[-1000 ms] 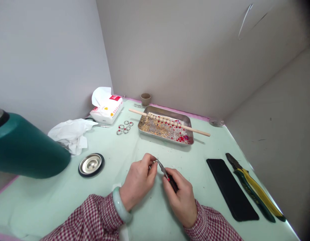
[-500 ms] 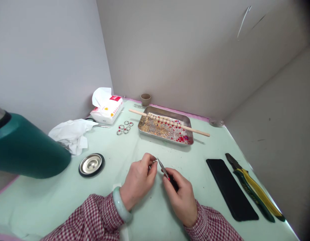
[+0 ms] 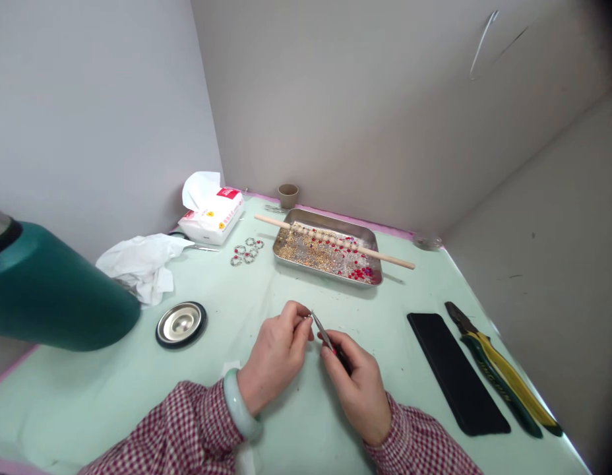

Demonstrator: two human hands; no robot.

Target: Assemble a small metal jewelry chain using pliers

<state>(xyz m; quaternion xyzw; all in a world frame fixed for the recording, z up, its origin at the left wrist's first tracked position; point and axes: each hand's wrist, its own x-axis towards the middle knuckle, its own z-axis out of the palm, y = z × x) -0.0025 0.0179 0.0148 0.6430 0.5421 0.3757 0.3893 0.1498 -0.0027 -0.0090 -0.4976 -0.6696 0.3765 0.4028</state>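
My left hand (image 3: 276,356) is closed in a pinch on a tiny wire-and-bead piece that is too small to make out, low over the pale green table (image 3: 227,297). My right hand (image 3: 360,389) is wrapped round small pliers (image 3: 326,338), whose metal tips point up-left and meet the left fingertips. A pale green bangle (image 3: 239,412) sits on my left wrist. Both sleeves are red-and-white check.
A steel tray (image 3: 327,254) of gold, red and clear beads lies behind, with a wooden stick (image 3: 336,241) of beads across it. Finished bead rings (image 3: 245,251), a tissue pack (image 3: 212,211), crumpled tissue (image 3: 140,264), metal lid (image 3: 181,324), teal bottle (image 3: 53,297), small cup (image 3: 287,195), black pad (image 3: 457,373), cutters (image 3: 501,376).
The left fingers have closed a little tighter round the piece at the plier tips. Otherwise both hands stay in place.
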